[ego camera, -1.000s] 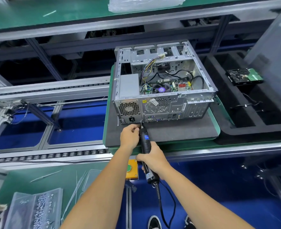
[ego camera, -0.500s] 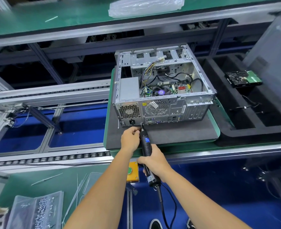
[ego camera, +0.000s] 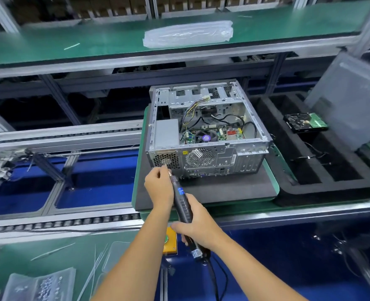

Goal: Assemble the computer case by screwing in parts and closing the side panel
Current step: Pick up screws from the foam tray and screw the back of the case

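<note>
An open metal computer case [ego camera: 208, 135] lies on its side on a dark foam pad [ego camera: 223, 187], its rear panel facing me and the motherboard and cables exposed. My right hand [ego camera: 198, 224] grips a black electric screwdriver [ego camera: 183, 203] with a blue label, tip pointing up-left at the power supply grille at the rear panel's left end. My left hand [ego camera: 159, 185] pinches the driver's tip near the grille; whether a screw is between the fingers is too small to tell. A grey side panel [ego camera: 349, 98] leans at the right.
A hard drive [ego camera: 305, 122] rests in a black foam tray [ego camera: 331, 170] to the right. A bag of screws [ego camera: 38, 285] and cable ties lie on the green bench at lower left. A yellow button box [ego camera: 171, 242] sits under my arms. Roller conveyor rails run left.
Both hands and the screwdriver have moved up and left along the rear panel, from near the power socket's lower edge to the power supply grille. The view has tilted upward.
</note>
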